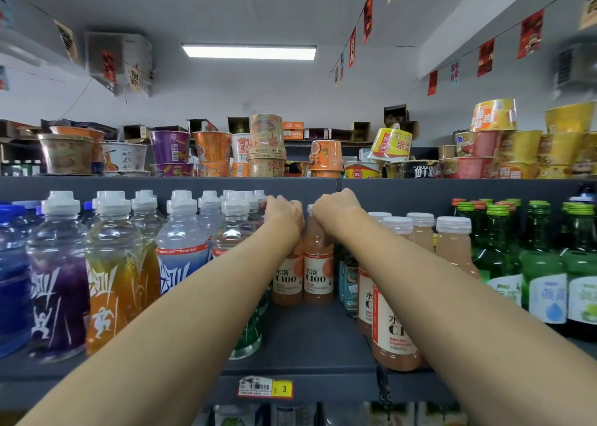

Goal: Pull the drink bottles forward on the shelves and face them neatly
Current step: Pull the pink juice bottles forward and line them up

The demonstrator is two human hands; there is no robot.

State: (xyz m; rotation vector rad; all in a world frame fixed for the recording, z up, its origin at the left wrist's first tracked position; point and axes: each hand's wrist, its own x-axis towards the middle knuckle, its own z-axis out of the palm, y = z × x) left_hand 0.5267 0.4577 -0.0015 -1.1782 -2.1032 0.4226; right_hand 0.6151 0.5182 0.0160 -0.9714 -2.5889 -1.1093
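L hand [284, 214] is gripping the left C100 btl [287, 280] & R hand [336, 209] the right C100 btl [319, 273] by their tops, both standing at shelf [310, 338] back, labels reading "水溶 C100"; caps mostly hidden; price tag [265, 388] showing "¥ 3"

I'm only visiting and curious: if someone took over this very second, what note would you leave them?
Left hand: grips the top of the left pink bottle, set far back on the shelf.
Right hand: grips the top of the right pink bottle beside it.
Done: the front pink bottle to the right stands at the shelf edge.
Left: pull these two forward into the gap, labels facing out.
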